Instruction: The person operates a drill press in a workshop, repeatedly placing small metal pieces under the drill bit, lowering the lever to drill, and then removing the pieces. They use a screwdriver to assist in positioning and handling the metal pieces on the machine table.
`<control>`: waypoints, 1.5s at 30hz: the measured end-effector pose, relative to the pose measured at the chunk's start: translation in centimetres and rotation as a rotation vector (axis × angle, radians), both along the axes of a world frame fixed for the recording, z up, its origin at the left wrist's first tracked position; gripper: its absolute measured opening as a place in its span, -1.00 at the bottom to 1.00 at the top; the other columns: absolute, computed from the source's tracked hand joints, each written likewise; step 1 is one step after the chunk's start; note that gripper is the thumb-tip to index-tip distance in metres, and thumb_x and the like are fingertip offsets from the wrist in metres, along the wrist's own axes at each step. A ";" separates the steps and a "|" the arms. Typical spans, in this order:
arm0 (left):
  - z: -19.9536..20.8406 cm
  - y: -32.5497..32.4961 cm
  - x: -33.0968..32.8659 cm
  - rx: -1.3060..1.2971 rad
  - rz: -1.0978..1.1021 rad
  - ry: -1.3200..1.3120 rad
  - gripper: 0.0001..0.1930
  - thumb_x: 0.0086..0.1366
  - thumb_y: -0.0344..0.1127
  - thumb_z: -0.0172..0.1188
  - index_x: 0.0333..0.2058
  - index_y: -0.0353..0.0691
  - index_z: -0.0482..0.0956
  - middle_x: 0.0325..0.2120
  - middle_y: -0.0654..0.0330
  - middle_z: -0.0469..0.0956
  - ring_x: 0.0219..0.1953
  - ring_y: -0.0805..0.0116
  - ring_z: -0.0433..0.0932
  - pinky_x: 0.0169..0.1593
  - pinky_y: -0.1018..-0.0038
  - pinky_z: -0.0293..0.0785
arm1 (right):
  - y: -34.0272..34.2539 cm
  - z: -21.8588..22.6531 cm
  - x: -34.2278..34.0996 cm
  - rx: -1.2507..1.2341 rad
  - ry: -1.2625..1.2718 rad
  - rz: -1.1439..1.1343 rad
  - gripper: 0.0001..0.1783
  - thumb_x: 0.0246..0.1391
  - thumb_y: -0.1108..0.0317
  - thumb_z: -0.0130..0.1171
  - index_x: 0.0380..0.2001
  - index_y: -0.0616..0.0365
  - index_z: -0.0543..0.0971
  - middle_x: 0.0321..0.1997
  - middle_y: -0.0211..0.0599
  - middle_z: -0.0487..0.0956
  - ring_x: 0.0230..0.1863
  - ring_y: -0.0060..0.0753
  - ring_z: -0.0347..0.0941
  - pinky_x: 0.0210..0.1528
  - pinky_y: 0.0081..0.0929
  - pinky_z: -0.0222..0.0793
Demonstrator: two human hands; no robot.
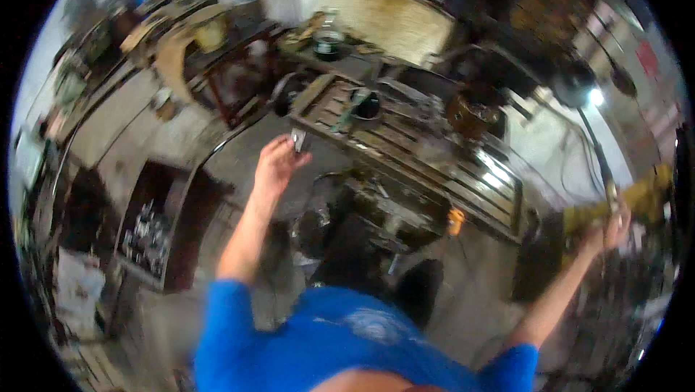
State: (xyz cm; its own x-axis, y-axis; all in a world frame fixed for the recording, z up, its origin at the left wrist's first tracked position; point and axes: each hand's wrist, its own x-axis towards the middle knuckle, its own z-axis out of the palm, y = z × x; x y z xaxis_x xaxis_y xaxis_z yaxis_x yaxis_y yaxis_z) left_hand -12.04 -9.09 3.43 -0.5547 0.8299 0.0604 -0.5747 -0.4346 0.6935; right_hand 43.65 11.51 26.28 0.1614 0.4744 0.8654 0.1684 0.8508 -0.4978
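Left hand (277,164) reaches forward over the near corner of a long grey slotted metal machine table (405,149), its fingers curled together and pinching a small bright metal piece (298,138) that sticks up between fingertips and thumb; motion blur hides what the piece is. That piece sits just beside the table's corner edge, and whether it touches the table cannot be told. Right hand (615,229) is stretched far out to the side, near the picture's rim, with its fingers wrapped around a blurred yellow handle or bar (622,204); the grip looks closed, though the smear of the frame leaves the fingers unclear. Both forearms are bare and come out of bright blue sleeves (326,341) low in the view. On the slotted table stand a dark round cup-like object (367,104) close to the left hand's end and a brown rusty round block (469,115) farther along toward the middle. Beyond the table, on a cluttered surface, rests a dark-bottomed glass jar (329,39). A small orange knob or lamp (455,220) shows on the machine body beneath the table. A bright work lamp (595,97) glows above the right side, well apart from both hands.
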 end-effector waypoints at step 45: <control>-6.3 6.5 16.0 -0.543 -0.284 -0.290 -0.83 0.14 -0.20 -0.01 -0.42 -0.17 0.40 -0.59 0.26 0.43 -0.65 0.44 0.32 -0.54 0.55 0.31 | -11.3 -23.2 -11.8 -0.854 -1.088 0.645 -0.49 -0.49 0.33 0.15 -0.26 0.15 0.47 -0.45 -0.07 0.52 -0.35 -0.04 0.47 -0.29 -0.22 0.38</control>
State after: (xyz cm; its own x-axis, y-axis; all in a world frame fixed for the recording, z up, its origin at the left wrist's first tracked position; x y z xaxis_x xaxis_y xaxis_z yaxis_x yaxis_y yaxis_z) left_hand 3.98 -2.58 -2.91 -0.2414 0.8166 -0.5243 -0.8108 0.1271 0.5714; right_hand 31.82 0.16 3.06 -0.7757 0.6161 -0.1367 0.4900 0.4514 -0.7457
